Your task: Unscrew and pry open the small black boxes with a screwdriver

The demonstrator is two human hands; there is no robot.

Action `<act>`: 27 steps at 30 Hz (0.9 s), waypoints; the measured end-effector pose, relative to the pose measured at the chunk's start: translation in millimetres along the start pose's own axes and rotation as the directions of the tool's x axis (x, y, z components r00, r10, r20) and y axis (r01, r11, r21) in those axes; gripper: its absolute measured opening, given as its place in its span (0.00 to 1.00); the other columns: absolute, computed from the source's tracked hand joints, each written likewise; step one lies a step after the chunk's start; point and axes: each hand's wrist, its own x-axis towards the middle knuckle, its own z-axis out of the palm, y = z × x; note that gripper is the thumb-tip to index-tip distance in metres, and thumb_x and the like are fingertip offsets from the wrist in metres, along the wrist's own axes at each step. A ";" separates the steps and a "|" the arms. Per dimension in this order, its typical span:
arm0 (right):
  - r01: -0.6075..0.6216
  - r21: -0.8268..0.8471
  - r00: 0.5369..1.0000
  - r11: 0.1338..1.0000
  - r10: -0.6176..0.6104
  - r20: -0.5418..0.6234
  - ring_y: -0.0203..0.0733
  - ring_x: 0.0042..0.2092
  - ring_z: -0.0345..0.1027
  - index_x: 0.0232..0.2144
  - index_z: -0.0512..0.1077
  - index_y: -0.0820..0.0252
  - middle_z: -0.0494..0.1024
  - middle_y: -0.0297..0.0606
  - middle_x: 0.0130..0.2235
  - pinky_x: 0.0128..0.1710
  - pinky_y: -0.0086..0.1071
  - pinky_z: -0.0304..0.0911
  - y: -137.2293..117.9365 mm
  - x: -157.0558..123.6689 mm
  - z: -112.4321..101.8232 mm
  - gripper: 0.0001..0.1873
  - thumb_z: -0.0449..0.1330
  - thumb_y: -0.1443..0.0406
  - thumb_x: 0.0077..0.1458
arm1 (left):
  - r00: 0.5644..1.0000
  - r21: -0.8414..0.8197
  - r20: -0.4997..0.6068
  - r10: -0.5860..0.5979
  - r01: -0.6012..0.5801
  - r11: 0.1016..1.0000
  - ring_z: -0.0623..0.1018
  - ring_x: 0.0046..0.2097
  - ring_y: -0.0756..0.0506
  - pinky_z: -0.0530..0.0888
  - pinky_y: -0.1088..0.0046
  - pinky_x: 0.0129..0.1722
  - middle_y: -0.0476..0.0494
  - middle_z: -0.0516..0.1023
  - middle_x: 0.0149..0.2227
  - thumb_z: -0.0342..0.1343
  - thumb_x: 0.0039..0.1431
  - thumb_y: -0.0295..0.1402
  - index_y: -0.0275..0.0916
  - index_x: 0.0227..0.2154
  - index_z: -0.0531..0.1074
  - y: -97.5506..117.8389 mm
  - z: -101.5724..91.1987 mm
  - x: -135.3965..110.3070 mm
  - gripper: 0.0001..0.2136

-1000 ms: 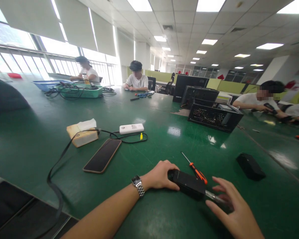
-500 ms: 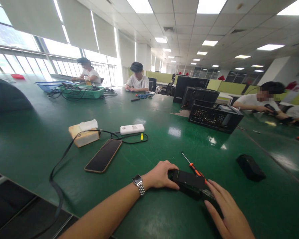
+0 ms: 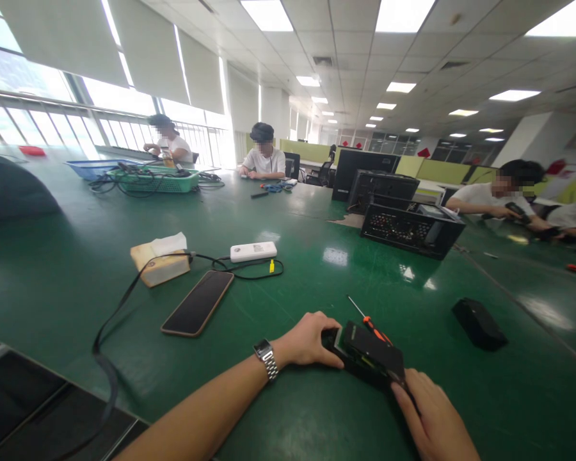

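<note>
A small black box-shaped device lies on the green table in front of me, and its lid is tilted up at the near end. My left hand, with a metal watch on the wrist, is closed around the device's left end. My right hand grips the right end, fingers pressed on the raised lid. An orange-handled screwdriver lies on the table just behind the device.
A phone, a tissue pack and a white power bank with a black cable lie to the left. Another black box sits at the right. An open computer case stands farther back. Other people sit around the table.
My right hand moved in from beside the device and took hold of its right end. The device's lid has lifted and tilted up. My left hand stayed in place.
</note>
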 end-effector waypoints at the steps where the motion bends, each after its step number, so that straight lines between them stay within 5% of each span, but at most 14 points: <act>1: -0.014 0.005 1.000 1.000 0.014 0.009 0.45 0.40 0.75 0.45 0.70 0.56 0.80 0.41 0.40 0.39 0.36 0.72 0.2 -0.1 1.2 0.18 0.46 0.54 0.64 | 1.000 -0.002 0.000 0.004 -0.004 1.000 0.74 0.40 0.43 0.68 0.73 0.41 0.46 0.77 0.37 0.69 0.41 0.46 0.39 0.39 0.77 0.1 -0.1 -0.1 0.23; 12: -0.066 0.027 0.998 0.997 0.066 0.002 0.46 0.45 0.75 0.45 0.73 0.57 0.80 0.43 0.45 0.44 0.35 0.72 -0.7 -1.2 -1.9 0.22 0.47 0.52 0.63 | 1.000 -0.003 -0.007 0.013 -0.014 1.000 0.73 0.43 0.41 0.68 0.69 0.45 0.44 0.77 0.39 0.69 0.41 0.46 0.39 0.43 0.76 2.2 -1.7 -1.7 0.26; 16: -0.046 0.077 0.998 0.996 0.049 -0.035 0.44 0.44 0.76 0.46 0.73 0.56 0.80 0.40 0.44 0.42 0.32 0.73 0.5 1.2 -6.9 0.19 0.50 0.53 0.62 | 0.999 -0.159 -0.026 0.020 -0.024 0.987 0.74 0.46 0.41 0.68 0.67 0.47 0.43 0.75 0.44 0.69 0.42 0.43 0.41 0.50 0.70 3.2 -3.9 -4.4 0.31; 20: -0.037 0.125 0.998 0.991 0.042 -0.038 0.42 0.42 0.76 0.46 0.71 0.56 0.80 0.39 0.42 0.39 0.29 0.73 -0.3 3.8 -10.1 0.17 0.51 0.55 0.62 | 0.997 -0.332 -0.064 0.052 -0.071 0.941 0.74 0.43 0.45 0.69 0.72 0.45 0.45 0.75 0.42 0.65 0.51 0.37 0.37 0.45 0.72 4.5 -3.8 -5.6 0.19; 27: 0.017 0.123 1.000 0.992 -0.017 0.001 0.44 0.43 0.75 0.45 0.72 0.57 0.79 0.42 0.42 0.44 0.34 0.72 -4.6 5.4 -7.8 0.17 0.50 0.56 0.62 | 0.996 -0.307 -0.083 0.017 -0.042 0.951 0.73 0.39 0.46 0.69 0.73 0.41 0.48 0.74 0.37 0.65 0.49 0.36 0.36 0.38 0.72 3.1 -0.3 -3.9 0.15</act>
